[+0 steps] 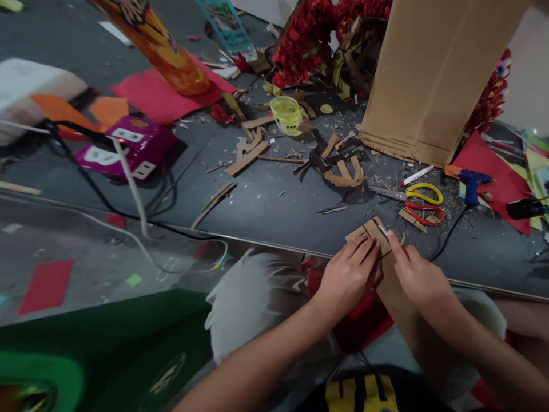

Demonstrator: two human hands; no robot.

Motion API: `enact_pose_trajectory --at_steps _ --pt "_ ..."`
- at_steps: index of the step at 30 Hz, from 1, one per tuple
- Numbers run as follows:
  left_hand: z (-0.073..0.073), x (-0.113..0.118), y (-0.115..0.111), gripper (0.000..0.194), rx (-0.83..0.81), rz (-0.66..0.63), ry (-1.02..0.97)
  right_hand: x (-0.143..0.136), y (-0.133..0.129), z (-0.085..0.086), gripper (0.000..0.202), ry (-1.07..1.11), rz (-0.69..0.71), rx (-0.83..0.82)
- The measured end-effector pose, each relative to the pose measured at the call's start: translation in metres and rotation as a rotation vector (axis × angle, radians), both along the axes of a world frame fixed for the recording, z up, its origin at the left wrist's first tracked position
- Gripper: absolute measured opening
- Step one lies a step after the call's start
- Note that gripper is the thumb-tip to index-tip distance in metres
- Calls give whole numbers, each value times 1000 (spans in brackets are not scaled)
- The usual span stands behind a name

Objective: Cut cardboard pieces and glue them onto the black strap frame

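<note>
My left hand (351, 269) grips a strip of brown cardboard (357, 232) at the table's front edge, its fingers bent over the top. Dark lines run across the strip. In my right hand (422, 280) is a cutter knife (383, 230) with a thin metal tip and a bit of red handle showing; the index finger stretches along it. The tip touches the cardboard just right of my left fingers. A longer cardboard piece (398, 303) extends down over my lap, partly under my right forearm. Scissors (405, 195) with yellow and red handles lie open just beyond my hands.
A tall cardboard panel (441, 80) stands behind the scissors. Near it lie a marker (417, 175) and a blue glue gun (472, 186). Cardboard scraps (249, 157) surround a yellow tub (286, 114). At left, cables run from a purple power strip (128, 149) over the table edge.
</note>
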State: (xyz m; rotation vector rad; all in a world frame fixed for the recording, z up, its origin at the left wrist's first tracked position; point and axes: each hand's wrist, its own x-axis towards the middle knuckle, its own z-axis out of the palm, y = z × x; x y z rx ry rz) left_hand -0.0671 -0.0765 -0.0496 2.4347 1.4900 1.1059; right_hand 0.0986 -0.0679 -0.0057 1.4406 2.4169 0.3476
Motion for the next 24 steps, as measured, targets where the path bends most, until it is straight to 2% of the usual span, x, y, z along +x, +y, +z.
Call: enact_pose_trajectory --at_steps 5,14,24 --pt "1 -2 0 22 -22 -14 -8 0 0 -1 56 68 -66 -77" --pt "4 -1 1 22 -71 -20 20 0 -3 4 59 116 -39 -101" --pt "8 1 3 20 -56 2 49 -1 1 23 55 57 -23 -105"
